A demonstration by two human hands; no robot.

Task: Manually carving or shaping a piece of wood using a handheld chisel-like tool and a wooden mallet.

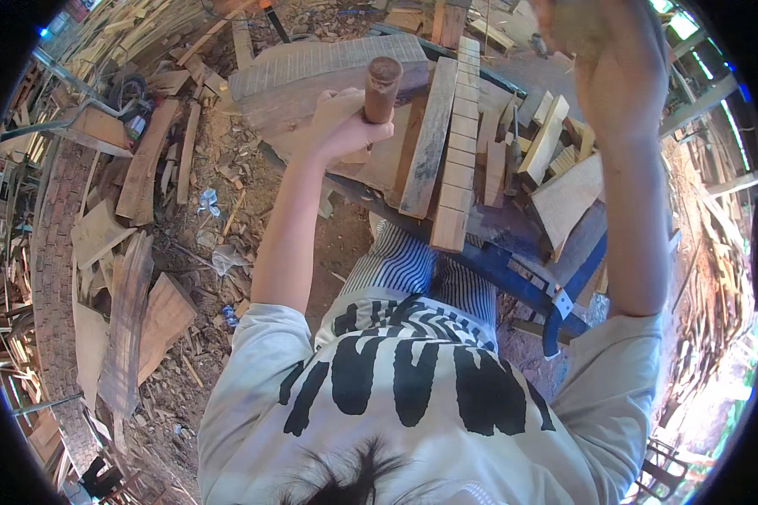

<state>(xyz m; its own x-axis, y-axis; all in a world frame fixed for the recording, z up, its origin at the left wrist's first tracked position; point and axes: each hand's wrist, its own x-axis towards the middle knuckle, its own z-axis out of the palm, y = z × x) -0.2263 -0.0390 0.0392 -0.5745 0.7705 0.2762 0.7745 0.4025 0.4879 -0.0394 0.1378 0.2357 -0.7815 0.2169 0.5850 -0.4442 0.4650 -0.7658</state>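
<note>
My left hand [343,126] is closed round a thick, round wooden handle [383,84] that stands upright. Its lower end is hidden behind my fist. Under that hand lies a large, thick slab of wood [312,71] with lines across its far edge. My right hand [623,84] is raised at the upper right, smeared by motion. It seems closed on a greyish-brown thing [585,25] too blurred to name. Between my hands lie a grey plank [429,143] and a pale wooden bar [457,160] with evenly spaced cross lines.
Several wood offcuts [547,139] are heaped right of the bar. A blue-handled saw [554,324] lies at the bench's near edge. Boards [126,320] lean along the brick edging [50,278] at left. Chips and plastic scraps [227,259] litter the ground.
</note>
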